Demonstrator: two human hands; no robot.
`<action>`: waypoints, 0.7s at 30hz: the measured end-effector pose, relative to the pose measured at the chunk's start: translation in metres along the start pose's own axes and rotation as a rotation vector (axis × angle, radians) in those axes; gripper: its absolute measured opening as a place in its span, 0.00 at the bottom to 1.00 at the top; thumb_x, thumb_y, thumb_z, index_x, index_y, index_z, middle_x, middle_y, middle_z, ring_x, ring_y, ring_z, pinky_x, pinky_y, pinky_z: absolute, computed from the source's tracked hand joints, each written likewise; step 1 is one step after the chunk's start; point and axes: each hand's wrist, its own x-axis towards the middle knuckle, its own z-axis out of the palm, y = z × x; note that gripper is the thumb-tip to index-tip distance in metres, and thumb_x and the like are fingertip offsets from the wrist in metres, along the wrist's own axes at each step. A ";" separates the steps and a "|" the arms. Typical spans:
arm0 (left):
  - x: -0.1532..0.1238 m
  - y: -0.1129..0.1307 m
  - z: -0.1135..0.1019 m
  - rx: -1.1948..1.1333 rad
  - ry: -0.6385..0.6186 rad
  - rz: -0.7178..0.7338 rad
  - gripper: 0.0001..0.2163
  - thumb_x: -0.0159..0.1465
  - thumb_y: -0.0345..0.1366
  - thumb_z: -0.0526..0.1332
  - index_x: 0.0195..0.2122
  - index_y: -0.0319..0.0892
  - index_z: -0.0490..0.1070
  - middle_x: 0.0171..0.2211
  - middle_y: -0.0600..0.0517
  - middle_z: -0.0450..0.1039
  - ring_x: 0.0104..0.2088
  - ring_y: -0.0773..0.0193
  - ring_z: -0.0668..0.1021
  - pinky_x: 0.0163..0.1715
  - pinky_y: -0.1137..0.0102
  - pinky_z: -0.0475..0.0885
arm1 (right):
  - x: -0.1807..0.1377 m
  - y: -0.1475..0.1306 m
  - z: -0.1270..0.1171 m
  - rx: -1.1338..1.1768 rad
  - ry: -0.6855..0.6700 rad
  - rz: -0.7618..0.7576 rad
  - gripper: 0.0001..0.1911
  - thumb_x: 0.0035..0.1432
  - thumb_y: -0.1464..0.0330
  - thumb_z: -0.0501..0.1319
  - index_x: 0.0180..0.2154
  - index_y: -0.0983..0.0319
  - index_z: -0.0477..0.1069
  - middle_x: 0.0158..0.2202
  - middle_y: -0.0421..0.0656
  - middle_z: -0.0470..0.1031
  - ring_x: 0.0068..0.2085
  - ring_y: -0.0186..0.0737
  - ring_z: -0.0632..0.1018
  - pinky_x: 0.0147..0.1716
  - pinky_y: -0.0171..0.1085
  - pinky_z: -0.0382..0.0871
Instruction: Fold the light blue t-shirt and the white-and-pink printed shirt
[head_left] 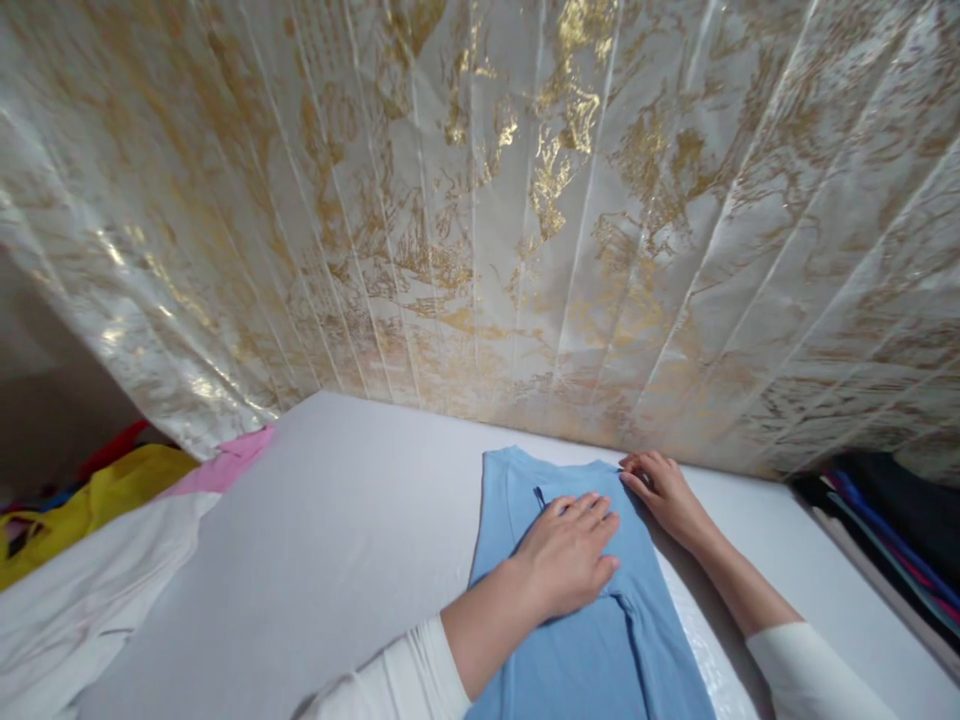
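A light blue shirt (pixel 577 650) lies face-down or face-up, I cannot tell which, with its neck edge away from me and a sleeve folded in along its right part. My left hand (pixel 566 550) rests flat on its upper middle, fingers stretched out, partly covering a small dark mark. At the shirt's upper right corner, my right hand (pixel 652 485) has thumb and fingertips pinched on the fabric edge. Beneath the shirt's right edge, a strip of clear plastic (pixel 694 625) shows on the white table (pixel 322 560).
Loose clothes are heaped at the left: a white garment (pixel 112 600), a pink one (pixel 225 465) and a yellow one (pixel 112 500). A stack of folded dark and coloured garments (pixel 892 530) lies at the right. A shiny white-and-gold curtain (pixel 487 250) hangs along the table's far edge.
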 end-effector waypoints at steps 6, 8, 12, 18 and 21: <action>0.003 0.000 0.000 -0.019 -0.022 -0.003 0.23 0.71 0.41 0.51 0.63 0.36 0.57 0.66 0.43 0.54 0.67 0.57 0.55 0.63 0.58 0.54 | 0.005 -0.007 0.002 -0.022 0.026 0.062 0.09 0.55 0.62 0.55 0.28 0.59 0.68 0.27 0.45 0.71 0.31 0.45 0.70 0.35 0.42 0.61; 0.003 -0.001 0.001 -0.031 -0.023 -0.010 0.23 0.71 0.41 0.51 0.64 0.37 0.56 0.66 0.44 0.53 0.67 0.58 0.55 0.63 0.58 0.53 | 0.004 -0.006 0.002 -0.041 0.022 0.070 0.08 0.56 0.63 0.55 0.29 0.59 0.68 0.28 0.44 0.72 0.32 0.45 0.70 0.36 0.41 0.61; 0.005 -0.003 0.005 -0.033 -0.028 -0.013 0.23 0.71 0.41 0.50 0.64 0.39 0.56 0.67 0.45 0.52 0.67 0.58 0.54 0.64 0.58 0.52 | 0.003 -0.001 0.000 -0.081 0.054 0.132 0.10 0.59 0.65 0.53 0.33 0.61 0.71 0.32 0.45 0.74 0.37 0.45 0.72 0.39 0.40 0.62; 0.008 -0.004 0.006 -0.010 -0.054 -0.007 0.23 0.71 0.42 0.50 0.65 0.40 0.55 0.67 0.46 0.50 0.67 0.58 0.54 0.64 0.58 0.53 | 0.008 -0.006 0.001 -0.081 0.015 0.157 0.13 0.61 0.59 0.56 0.34 0.60 0.75 0.34 0.45 0.74 0.38 0.44 0.72 0.42 0.41 0.61; 0.008 -0.001 0.004 -0.023 -0.068 0.011 0.23 0.71 0.42 0.50 0.65 0.39 0.55 0.67 0.46 0.50 0.67 0.58 0.53 0.64 0.58 0.52 | 0.009 -0.011 0.002 -0.049 -0.040 0.145 0.10 0.56 0.59 0.60 0.32 0.59 0.73 0.33 0.43 0.75 0.38 0.43 0.72 0.41 0.39 0.62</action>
